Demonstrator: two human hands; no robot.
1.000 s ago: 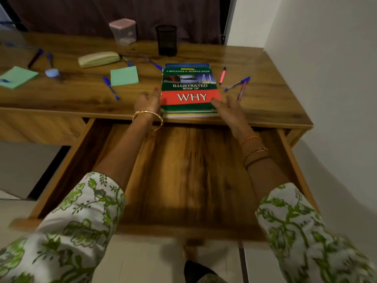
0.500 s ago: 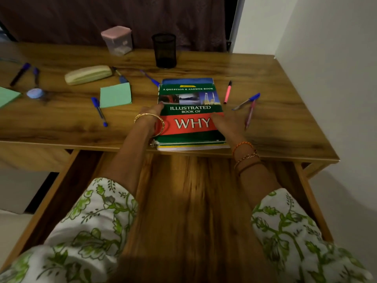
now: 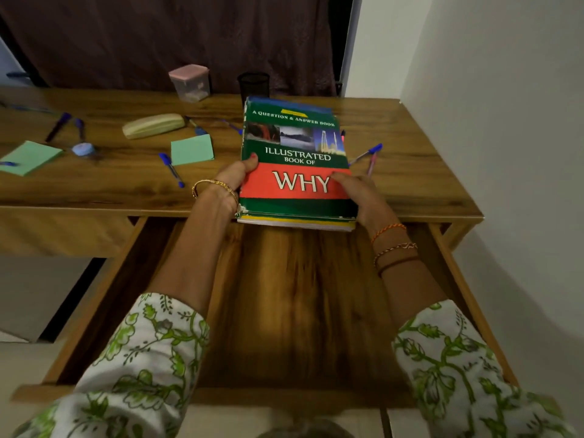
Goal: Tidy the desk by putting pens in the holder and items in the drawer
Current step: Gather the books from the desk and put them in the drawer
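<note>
Left hand (image 3: pixel 234 178) gripped left edge of book stack (image 3: pixel 297 165), thumb on cover; right hand (image 3: pixel 358 194) gripped right edge. Stack tilted at near desk (image 3: pixel 410 172) edge, above open drawer (image 3: pixel 303 298). Black mesh pen holder (image 3: pixel 253 84) far behind. Blue pen (image 3: pixel 171 169), green sticky pad (image 3: pixel 192 149), pencil pouch (image 3: pixel 153 125) lay left.

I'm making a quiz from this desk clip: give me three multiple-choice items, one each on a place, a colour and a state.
1. Where is the pen holder?
A. behind the book
B. in the drawer
C. on the floor

2. What colour is the band behind WHY?
A. blue
B. red
C. white

3. How is the book held?
A. by one hand
B. by no hand
C. by both hands

A: the holder stands just past the book's far edge.
B: WHY sits on red.
C: the left hand and right hand grip its sides.
</note>
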